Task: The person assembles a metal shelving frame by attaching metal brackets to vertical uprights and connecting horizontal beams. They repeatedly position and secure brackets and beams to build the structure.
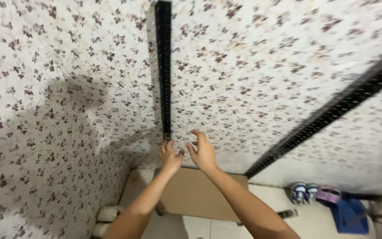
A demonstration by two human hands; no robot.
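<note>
Both hands — left (170, 157), right (202, 150) (fingers spread, holding nothing) — reach the black perforated rail (163, 71).

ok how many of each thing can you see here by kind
hands: 2, left and right
black wall rails: 2
cardboard box: 1
white rolls: 2
shoes: 2
blue bag: 1
total: 10

head cam | single view | faces a floral-papered wall corner (67, 110), tilted down toward the floor (315, 221) | near, at arm's reach
</note>
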